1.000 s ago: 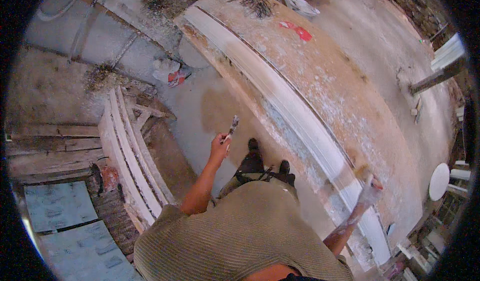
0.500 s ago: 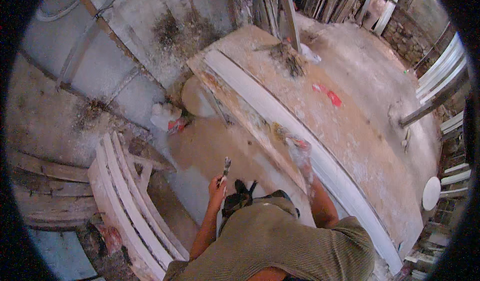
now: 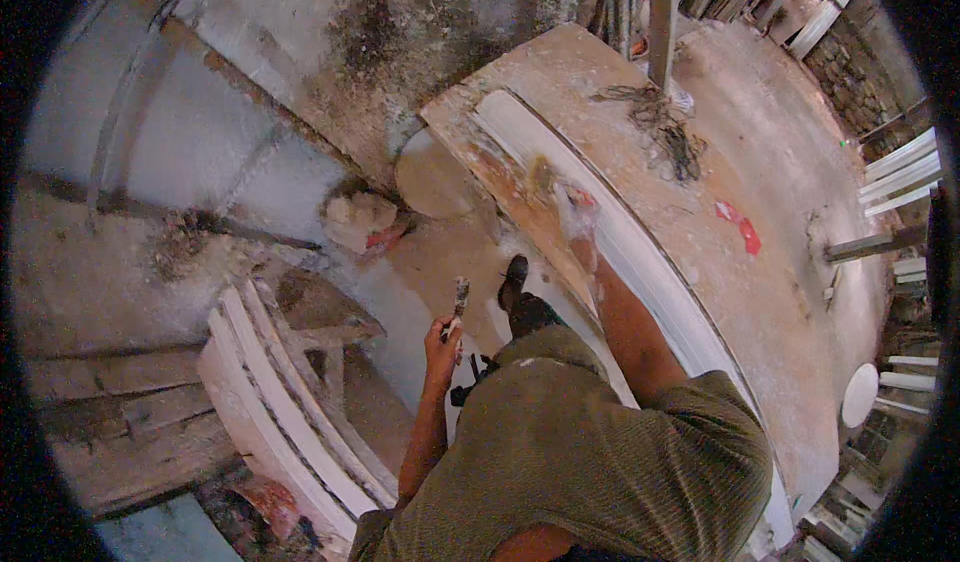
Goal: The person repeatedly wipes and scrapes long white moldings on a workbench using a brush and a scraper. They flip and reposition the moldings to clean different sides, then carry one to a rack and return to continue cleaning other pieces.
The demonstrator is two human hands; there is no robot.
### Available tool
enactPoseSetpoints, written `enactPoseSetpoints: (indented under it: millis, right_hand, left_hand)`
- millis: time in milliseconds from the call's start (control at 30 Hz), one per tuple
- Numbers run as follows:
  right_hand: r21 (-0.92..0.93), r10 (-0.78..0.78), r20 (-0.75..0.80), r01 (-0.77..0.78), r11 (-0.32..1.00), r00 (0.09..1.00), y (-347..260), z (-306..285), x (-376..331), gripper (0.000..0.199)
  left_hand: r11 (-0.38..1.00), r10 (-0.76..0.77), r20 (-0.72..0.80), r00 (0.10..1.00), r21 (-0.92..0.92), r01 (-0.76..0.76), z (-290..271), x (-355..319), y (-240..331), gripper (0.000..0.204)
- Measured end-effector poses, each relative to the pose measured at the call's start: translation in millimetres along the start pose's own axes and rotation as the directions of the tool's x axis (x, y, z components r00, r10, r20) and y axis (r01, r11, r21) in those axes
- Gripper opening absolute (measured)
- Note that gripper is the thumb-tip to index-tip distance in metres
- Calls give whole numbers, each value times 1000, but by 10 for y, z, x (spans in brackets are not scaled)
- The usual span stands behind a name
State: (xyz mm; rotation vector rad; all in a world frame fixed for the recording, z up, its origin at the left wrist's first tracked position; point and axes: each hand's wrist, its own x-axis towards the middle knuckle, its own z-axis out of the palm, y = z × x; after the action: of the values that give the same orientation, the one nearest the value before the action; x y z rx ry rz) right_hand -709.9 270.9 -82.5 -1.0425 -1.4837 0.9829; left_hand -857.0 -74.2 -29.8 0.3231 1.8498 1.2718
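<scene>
My left hand (image 3: pixel 441 345) is closed round a narrow, plaster-caked hand tool (image 3: pixel 461 296) that points up and away from me; its exact kind does not show. My right arm stretches forward over a long white plaster moulding (image 3: pixel 628 250) lying on the workbench (image 3: pixel 775 332). At the moulding's near-side edge, my right hand (image 3: pixel 580 224) is smeared white and partly blurred, with some red showing at it. A yellowish fibre tuft (image 3: pixel 541 177) sticks out ahead of its fingers, seemingly gripped by them.
White mouldings (image 3: pixel 285 402) lean on a wooden stand at the left. A round tan disc (image 3: pixel 433 174) and a whitish bag (image 3: pixel 358 220) are beyond my foot. The bench also carries a tangle of dark fibres (image 3: pixel 665 132) and red scraps (image 3: pixel 738 227). A post (image 3: pixel 662 22) rises behind it.
My right hand has slid away from me along the moulding, the yellowish tuft moving with it. My body has stepped forward, a shoe now showing. The left hand keeps its tool.
</scene>
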Motion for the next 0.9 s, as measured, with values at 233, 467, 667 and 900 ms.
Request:
enactPoseSetpoints:
  millis: [233, 467, 667, 900]
  right_hand:
    - [370, 226, -37, -197, 908, 973, 449, 1634, 1380, 19]
    - [307, 350, -90, -309, 900, 932, -46, 1239, 1856, 29]
    - [287, 445, -474, -344, 894, 760, -476, 293, 1304, 24]
    - [166, 298, -877, -345, 924, 376, -1160, 220, 352, 31]
  left_hand:
    - [963, 115, 173, 978, 221, -153, -39, 1588, 1022, 24]
    - [906, 200, 305, 931, 303, -294, 171, 2895, 2066, 29]
    - [419, 153, 805, 573, 473, -775, 451, 4235, 2807, 35]
    - [-92, -91, 991, -97, -106, -990, 1153, 5169, 3834, 28]
